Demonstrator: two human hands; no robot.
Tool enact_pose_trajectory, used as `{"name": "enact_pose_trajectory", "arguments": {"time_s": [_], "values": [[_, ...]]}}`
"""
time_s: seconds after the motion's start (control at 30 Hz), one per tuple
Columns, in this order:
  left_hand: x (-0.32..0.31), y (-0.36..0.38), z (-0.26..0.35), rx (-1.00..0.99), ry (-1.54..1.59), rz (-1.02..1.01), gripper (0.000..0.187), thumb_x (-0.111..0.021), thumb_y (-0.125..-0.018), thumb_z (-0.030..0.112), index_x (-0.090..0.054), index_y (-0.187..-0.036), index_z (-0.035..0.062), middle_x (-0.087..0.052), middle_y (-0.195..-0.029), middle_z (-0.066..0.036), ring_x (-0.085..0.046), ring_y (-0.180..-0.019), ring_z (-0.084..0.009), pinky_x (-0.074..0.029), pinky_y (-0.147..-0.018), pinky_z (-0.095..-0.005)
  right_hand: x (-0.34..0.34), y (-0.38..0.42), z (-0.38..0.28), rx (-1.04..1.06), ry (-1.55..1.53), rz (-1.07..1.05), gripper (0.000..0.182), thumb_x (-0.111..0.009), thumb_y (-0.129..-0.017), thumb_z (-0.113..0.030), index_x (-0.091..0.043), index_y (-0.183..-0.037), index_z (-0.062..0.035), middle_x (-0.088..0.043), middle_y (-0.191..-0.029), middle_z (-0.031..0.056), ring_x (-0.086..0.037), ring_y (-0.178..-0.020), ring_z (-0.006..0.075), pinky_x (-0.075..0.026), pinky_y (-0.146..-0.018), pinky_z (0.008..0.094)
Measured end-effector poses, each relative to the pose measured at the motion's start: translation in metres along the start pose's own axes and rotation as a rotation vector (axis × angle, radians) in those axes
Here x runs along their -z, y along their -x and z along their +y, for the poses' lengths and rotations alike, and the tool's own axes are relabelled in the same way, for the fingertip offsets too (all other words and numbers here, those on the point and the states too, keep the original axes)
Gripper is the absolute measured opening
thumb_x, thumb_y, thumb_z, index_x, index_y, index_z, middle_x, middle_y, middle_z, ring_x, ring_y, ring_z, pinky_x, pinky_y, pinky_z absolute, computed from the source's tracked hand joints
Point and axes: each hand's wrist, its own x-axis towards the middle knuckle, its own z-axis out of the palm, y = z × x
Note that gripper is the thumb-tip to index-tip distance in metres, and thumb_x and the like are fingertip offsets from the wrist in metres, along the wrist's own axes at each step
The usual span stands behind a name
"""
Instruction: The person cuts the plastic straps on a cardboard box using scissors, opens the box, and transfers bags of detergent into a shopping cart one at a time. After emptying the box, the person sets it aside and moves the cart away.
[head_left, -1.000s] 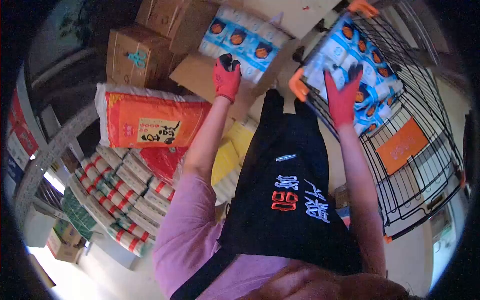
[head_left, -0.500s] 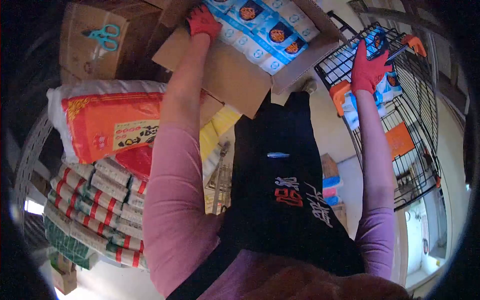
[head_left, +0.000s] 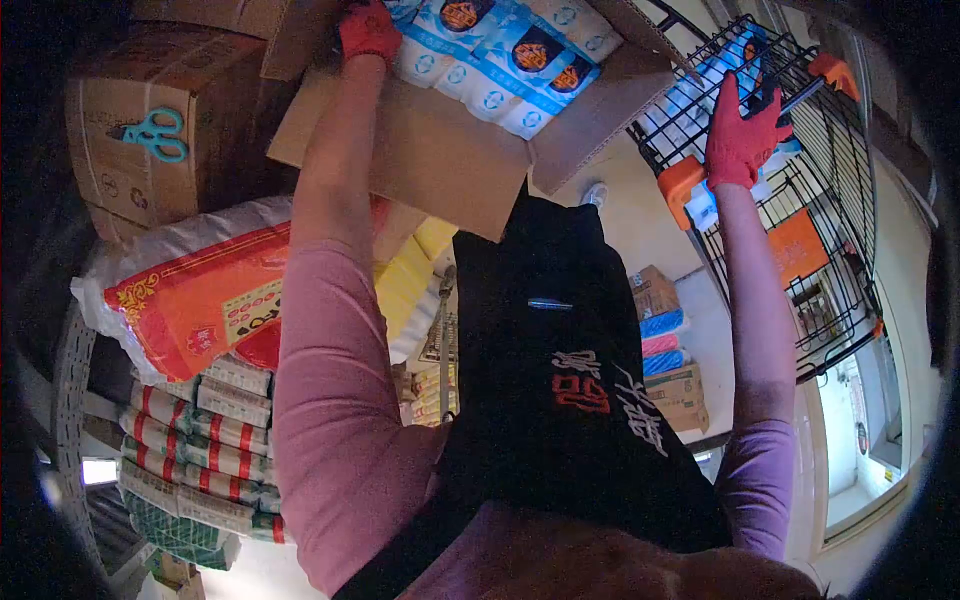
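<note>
My left hand [head_left: 370, 32], in a red glove with dark fingertips, is at the left inner side of an open cardboard box [head_left: 450, 150]. Blue-and-white printed packets [head_left: 485, 62] lie in rows in the box, right beside that hand. Its fingers are mostly hidden, so any grip cannot be made out. My right hand [head_left: 745, 138], gloved the same way, is over the top of a black wire shopping cart [head_left: 840, 160] with its fingers spread. More blue-and-white packets [head_left: 690, 105] lie in the cart, just below and beside this hand.
Teal scissors [head_left: 158, 134] rest on a closed carton [head_left: 210, 90] at left. Below are a large red-and-orange bag [head_left: 205, 300] and stacked bundles with red bands [head_left: 215, 440]. Cartons [head_left: 675, 395] and blue and pink packs [head_left: 660, 340] stand behind the black apron [head_left: 550, 400].
The view has shifted, so the box and my left hand appear further left and higher. My right hand remains over the cart with its fingers still spread.
</note>
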Motion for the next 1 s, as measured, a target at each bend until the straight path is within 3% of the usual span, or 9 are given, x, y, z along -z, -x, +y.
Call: {"name": "enact_pose_trajectory", "arguments": {"time_s": [0.17, 0.27, 0.37, 0.4, 0.6, 0.7, 0.87, 0.93, 1.0], "values": [[-0.011, 0.047, 0.030, -0.041, 0.285, -0.128, 0.080, -0.063, -0.072, 0.049, -0.035, -0.131, 0.0012, -0.036, -0.135, -0.022, -0.037, -0.123, -0.0384, -0.032, -0.097, -0.0546, 0.006, 0.003, -0.011, -0.018, -0.078, -0.008, 0.080, -0.065, -0.074, -0.049, -0.037, -0.133, -0.0012, -0.033, -0.129, 0.0344, -0.042, -0.117, 0.0445, -0.035, -0.098, 0.0424], [-0.014, 0.059, 0.038, -0.100, -0.160, 0.435, 0.089, -0.071, -0.064, 0.053, -0.034, -0.132, 0.0074, -0.037, -0.132, -0.024, -0.039, -0.121, -0.0392, -0.034, -0.097, -0.0523, 0.003, 0.001, -0.006, 0.001, -0.076, -0.005, 0.079, -0.065, -0.074, -0.047, -0.038, -0.132, -0.0008, -0.034, -0.128, 0.0346, -0.043, -0.115, 0.0437, -0.036, -0.096, 0.0423], [0.004, 0.033, 0.017, 0.034, -0.204, 0.265, 0.096, -0.072, -0.063, 0.054, -0.029, -0.136, 0.0072, -0.038, -0.131, -0.025, -0.039, -0.120, -0.0412, -0.035, -0.096, -0.0516, 0.004, 0.001, -0.004, 0.031, -0.059, -0.003, 0.078, -0.065, -0.074, -0.048, -0.039, -0.131, -0.0003, -0.035, -0.126, 0.0346, -0.046, -0.112, 0.0433, -0.038, -0.095, 0.0418], [-0.011, 0.012, 0.001, -0.042, -0.202, 0.241, 0.105, -0.072, -0.061, 0.057, -0.023, -0.139, 0.0059, -0.039, -0.128, -0.026, -0.039, -0.119, -0.0415, -0.034, -0.096, -0.0522, 0.003, 0.000, -0.005, 0.028, -0.080, -0.010, 0.078, -0.065, -0.075, -0.048, -0.039, -0.131, -0.0002, -0.035, -0.125, 0.0346, -0.046, -0.111, 0.0433, -0.038, -0.095, 0.0418], [-0.023, -0.018, -0.001, -0.012, -0.412, 0.262, 0.080, -0.063, -0.073, 0.039, -0.029, -0.136, 0.0042, -0.045, -0.123, -0.026, -0.050, -0.107, -0.0411, -0.044, -0.088, -0.0477, -0.001, -0.002, 0.006, 0.085, -0.099, -0.020, 0.077, -0.065, -0.074, -0.048, -0.041, -0.130, -0.0004, -0.035, -0.125, 0.0345, -0.046, -0.111, 0.0437, -0.038, -0.095, 0.0423], [-0.009, -0.023, -0.009, -0.093, -0.261, 0.255, 0.069, -0.056, -0.074, 0.031, -0.034, -0.134, 0.0032, -0.050, -0.120, -0.026, -0.056, -0.103, -0.0385, -0.048, -0.084, -0.0443, -0.003, 0.000, 0.005, 0.037, -0.082, 0.014, 0.071, -0.063, -0.077, -0.047, -0.044, -0.129, -0.0023, -0.049, -0.126, 0.0203, -0.036, -0.124, 0.0354, -0.020, -0.107, 0.0404], [0.018, 0.020, 0.009, 0.036, 0.057, 0.055, 0.075, -0.057, -0.075, 0.043, -0.035, -0.133, 0.0008, -0.051, -0.117, -0.026, -0.057, -0.101, -0.0358, -0.048, -0.083, -0.0445, -0.001, 0.000, 0.005, 0.099, -0.120, 0.009, 0.073, -0.066, -0.073, -0.046, -0.044, -0.127, -0.0007, -0.035, -0.124, 0.0327, -0.048, -0.108, 0.0414, -0.037, -0.095, 0.0417], [0.005, 0.067, 0.034, -0.221, 0.012, 0.073, 0.090, -0.060, -0.070, 0.056, -0.031, -0.134, -0.0003, -0.045, -0.124, -0.028, -0.049, -0.112, -0.0392, -0.041, -0.092, -0.0495, -0.002, 0.000, 0.005, 0.085, -0.111, 0.006, 0.072, -0.066, -0.074, -0.045, -0.044, -0.127, -0.0004, -0.036, -0.124, 0.0325, -0.048, -0.107, 0.0415, -0.037, -0.095, 0.0418], [0.008, 0.100, 0.063, -0.269, -0.084, 0.151, 0.102, -0.061, -0.064, 0.065, -0.028, -0.135, -0.0012, -0.039, -0.129, -0.028, -0.039, -0.120, -0.0409, -0.032, -0.097, -0.0530, 0.000, 0.000, 0.004, 0.085, -0.107, 0.012, 0.072, -0.066, -0.074, -0.044, -0.044, -0.127, -0.0001, -0.036, -0.123, 0.0323, -0.048, -0.108, 0.0418, -0.037, -0.094, 0.0421]]}}
